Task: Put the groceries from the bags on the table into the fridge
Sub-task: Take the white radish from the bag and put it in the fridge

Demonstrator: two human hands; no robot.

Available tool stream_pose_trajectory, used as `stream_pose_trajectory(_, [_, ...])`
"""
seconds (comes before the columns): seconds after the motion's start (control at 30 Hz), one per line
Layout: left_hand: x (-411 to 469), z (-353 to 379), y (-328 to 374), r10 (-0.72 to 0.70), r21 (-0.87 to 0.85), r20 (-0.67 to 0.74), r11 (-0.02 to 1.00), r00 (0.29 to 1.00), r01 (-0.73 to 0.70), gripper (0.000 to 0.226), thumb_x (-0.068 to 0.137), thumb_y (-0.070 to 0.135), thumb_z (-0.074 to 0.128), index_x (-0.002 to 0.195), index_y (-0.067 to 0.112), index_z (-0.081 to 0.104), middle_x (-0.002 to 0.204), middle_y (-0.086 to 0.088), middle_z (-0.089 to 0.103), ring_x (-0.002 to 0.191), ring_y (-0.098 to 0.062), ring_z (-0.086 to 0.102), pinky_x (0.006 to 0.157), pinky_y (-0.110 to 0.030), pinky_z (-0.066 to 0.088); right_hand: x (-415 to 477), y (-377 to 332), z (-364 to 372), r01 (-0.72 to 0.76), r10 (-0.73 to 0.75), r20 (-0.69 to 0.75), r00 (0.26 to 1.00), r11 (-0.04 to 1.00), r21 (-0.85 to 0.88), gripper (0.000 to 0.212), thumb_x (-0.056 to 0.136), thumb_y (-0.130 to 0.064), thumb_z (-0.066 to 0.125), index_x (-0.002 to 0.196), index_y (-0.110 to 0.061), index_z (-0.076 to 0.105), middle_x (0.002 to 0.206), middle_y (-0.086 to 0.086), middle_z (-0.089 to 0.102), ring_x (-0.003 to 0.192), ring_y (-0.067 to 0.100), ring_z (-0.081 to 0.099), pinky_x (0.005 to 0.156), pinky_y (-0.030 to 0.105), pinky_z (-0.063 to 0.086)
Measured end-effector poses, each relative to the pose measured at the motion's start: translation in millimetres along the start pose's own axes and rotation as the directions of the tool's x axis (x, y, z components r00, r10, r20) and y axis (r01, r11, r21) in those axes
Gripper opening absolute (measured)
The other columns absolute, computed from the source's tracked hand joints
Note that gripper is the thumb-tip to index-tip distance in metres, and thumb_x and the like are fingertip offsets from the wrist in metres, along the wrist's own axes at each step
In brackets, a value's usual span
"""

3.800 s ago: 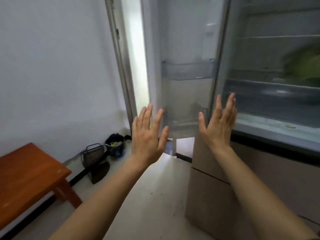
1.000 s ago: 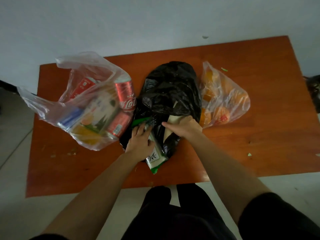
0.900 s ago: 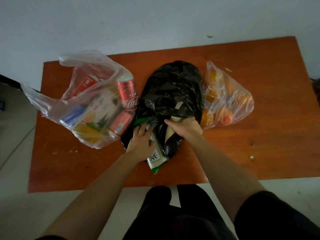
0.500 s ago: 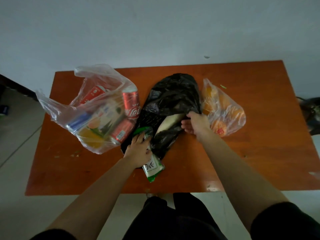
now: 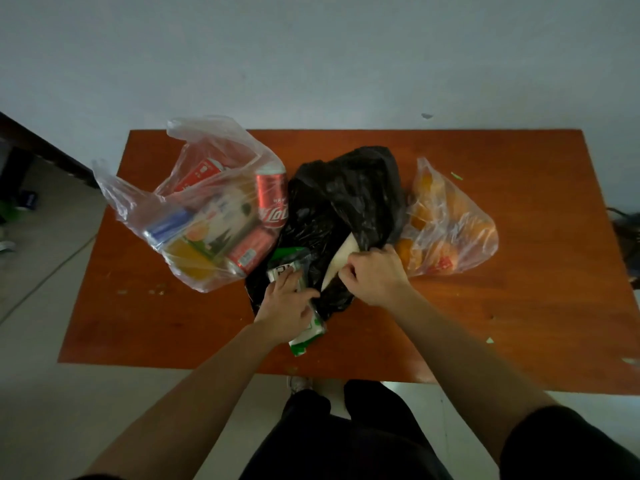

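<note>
Three bags lie on the orange-brown table. A black bag sits in the middle. My right hand is closed on its open edge, where a pale long item shows inside. My left hand rests on a green-and-white packet that sticks out of the bag's mouth toward me. To the left, a clear bag holds red cola cans, a carton and a blue item. To the right, a clear bag of oranges lies against the black one.
A white wall runs behind the table. Pale floor lies to the left, with a dark skirting strip. A dark object sits off the table's right edge. My dark-clothed legs stand at the near edge.
I turned from the open fridge to the table. In the last half second my right hand shifted from the bag's right side onto its opening and closed; my left hand stayed on the packet.
</note>
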State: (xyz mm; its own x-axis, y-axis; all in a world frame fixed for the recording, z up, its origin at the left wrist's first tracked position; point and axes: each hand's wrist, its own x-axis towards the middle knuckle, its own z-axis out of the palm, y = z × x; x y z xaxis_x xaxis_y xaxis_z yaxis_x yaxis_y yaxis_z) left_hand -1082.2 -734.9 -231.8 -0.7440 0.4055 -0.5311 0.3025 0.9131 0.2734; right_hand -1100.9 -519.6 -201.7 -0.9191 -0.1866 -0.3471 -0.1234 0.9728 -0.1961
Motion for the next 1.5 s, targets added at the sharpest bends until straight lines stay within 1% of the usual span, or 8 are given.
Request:
stream_pose_trajectory(0.27, [-3,13,6,-0.019,0.063,0.038,0.998,0.999,0.016,0.039,0.100,0.036,0.037,0.135,0.043,0.053,0.166,-0.006,-0.002,0.151,-0.029,-0.017,0.122,-0.055,-0.003,7,0,-8,-0.487,0.415,0.277,0.866,0.824,0.289,0.081,0.082,-0.089,0.032,0.059,-0.013,0.049,0.055,0.002,0.052,0.051,0.022,0.055,0.051,0.029,0.042])
stream_pose_trajectory(0.53, [-7,15,5,-0.022,0.057,0.054,0.998,0.998,0.018,0.039,0.102,0.038,0.034,0.136,0.044,0.052,0.166,-0.006,-0.008,0.150,-0.028,-0.021,0.122,-0.055,-0.005,41,-20,-21,-0.599,0.498,0.410,0.764,0.783,0.166,0.102,0.062,-0.102,0.036,0.087,-0.009,0.071,0.076,0.005,0.073,0.065,0.021,0.072,0.072,0.033,0.062])
stream_pose_trajectory(0.7, [-7,19,5,-0.020,0.044,0.046,0.999,0.999,0.018,0.041,0.102,0.039,0.031,0.138,0.043,0.051,0.166,-0.005,-0.010,0.150,-0.028,-0.023,0.121,-0.057,-0.005,39,-22,-17,-0.597,0.506,0.415,0.756,0.794,0.118,0.102,0.066,-0.100,0.037,0.091,-0.005,0.065,0.082,0.008,0.070,0.068,0.023,0.069,0.070,0.034,0.061])
stream_pose_trajectory(0.83, [-6,21,4,-0.016,0.039,0.022,0.999,1.000,0.015,0.039,0.102,0.039,0.032,0.133,0.040,0.056,0.166,-0.008,-0.008,0.150,-0.029,-0.022,0.121,-0.056,-0.008,28,-28,-12,-0.281,0.262,0.195,0.945,0.957,0.076,0.059,0.093,-0.068,0.048,0.095,-0.009,0.055,0.084,0.006,0.058,0.081,0.027,0.064,0.059,0.034,0.047])
stream_pose_trajectory(0.9, [-5,23,1,-0.007,0.042,0.011,0.999,1.000,0.006,0.039,0.101,0.039,0.032,0.131,0.040,0.058,0.166,-0.008,-0.006,0.150,-0.029,-0.021,0.121,-0.057,-0.008,25,-25,-9,0.013,-0.016,0.073,0.997,0.999,0.032,0.032,0.099,-0.040,0.053,0.115,-0.013,0.056,0.107,0.007,0.058,0.102,0.029,0.062,0.074,0.039,0.051])
stream_pose_trajectory(1.0, [-5,25,0,0.002,0.040,0.008,0.999,1.000,-0.002,0.040,0.101,0.040,0.031,0.132,0.040,0.057,0.166,-0.007,-0.005,0.150,-0.029,-0.021,0.121,-0.057,-0.007,28,-10,-5,0.317,-0.284,0.181,0.942,0.929,-0.190,0.052,0.086,-0.019,0.064,0.136,-0.025,0.051,0.132,0.006,0.046,0.126,0.028,0.043,0.104,0.044,0.040])
stream_pose_trajectory(1.23, [-8,25,1,0.006,0.045,0.002,0.999,1.000,-0.006,0.041,0.102,0.040,0.030,0.135,0.040,0.054,0.166,-0.007,-0.007,0.150,-0.029,-0.022,0.121,-0.058,-0.006,45,-6,9,0.333,-0.218,0.299,0.929,0.844,-0.420,0.078,0.081,-0.013,0.074,0.148,-0.027,0.036,0.152,0.008,0.036,0.149,0.036,0.019,0.121,0.054,0.015])
stream_pose_trajectory(1.5, [-5,24,5,-0.021,0.089,0.052,0.996,0.998,0.016,0.041,0.102,0.042,0.030,0.136,0.041,0.053,0.166,-0.008,-0.011,0.148,-0.032,-0.026,0.120,-0.059,-0.010,49,12,-9,0.284,-0.228,0.224,0.947,0.924,-0.256,0.082,0.080,-0.005,0.072,0.148,-0.032,0.034,0.153,0.002,0.034,0.149,0.032,0.016,0.115,0.051,0.028])
